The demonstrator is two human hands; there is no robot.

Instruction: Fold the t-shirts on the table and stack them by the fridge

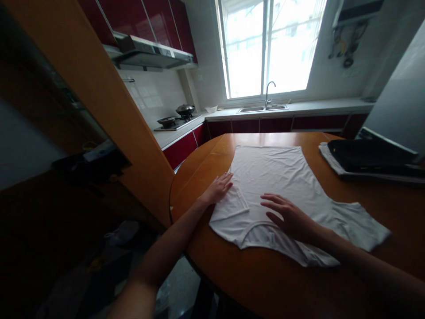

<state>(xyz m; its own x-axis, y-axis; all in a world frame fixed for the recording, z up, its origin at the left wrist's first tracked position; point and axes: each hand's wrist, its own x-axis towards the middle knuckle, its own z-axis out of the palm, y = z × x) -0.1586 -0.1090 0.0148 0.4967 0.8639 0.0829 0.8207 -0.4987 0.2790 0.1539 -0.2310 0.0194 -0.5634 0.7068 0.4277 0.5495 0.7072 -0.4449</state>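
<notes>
A white T-shirt [272, 173] lies spread on the round wooden table [195, 177], its collar toward me and its hem at the far side. The left sleeve [232, 201] is folded inward over the body, while the right sleeve [361, 223] stretches out to the side. My left hand [217, 188] rests flat on the shirt's left edge, just above the folded sleeve, fingers extended. Over the shirt near the collar is my right hand [287, 215], its fingers spread and nothing in them. Whether its fingertips touch the cloth I cannot tell.
Dark folded clothing [368, 155] lies on lighter cloth at the table's right. Behind are a counter with a sink [262, 108] under the window and a stove [179, 123] carrying pans. A wooden post [133, 115] rises close on the left.
</notes>
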